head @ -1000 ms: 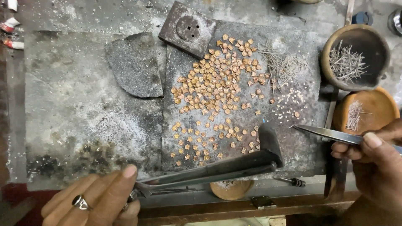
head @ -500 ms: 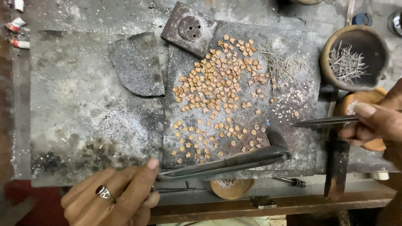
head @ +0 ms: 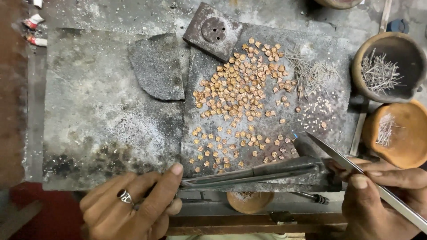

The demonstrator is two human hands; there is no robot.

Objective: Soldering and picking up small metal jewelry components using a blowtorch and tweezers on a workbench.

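Soot-grey stone slabs (head: pixel 111 115) carry scattered small copper-coloured pieces (head: pixel 242 95), which lie just up-left of the long steel tweezers (head: pixel 356 169) pinched in the nearer right hand (head: pixel 382 195), while the left hand (head: pixel 129 209) grips a dark metal tool (head: pixel 253 173) lying crosswise.

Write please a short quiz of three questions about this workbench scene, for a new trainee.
1. True or false: the right hand holds long metal tweezers whose tip points toward the small copper pieces.
2. Which hand wears a ring? A) the left hand B) the right hand C) neither
3. Fill in: the dark clay bowl at the upper right contains thin metal ____.

Key
1. True; the tip is near the lower right edge of the pieces.
2. A; the ring sits on a finger of the left hand, which holds a dark metal tool.
3. Wires.
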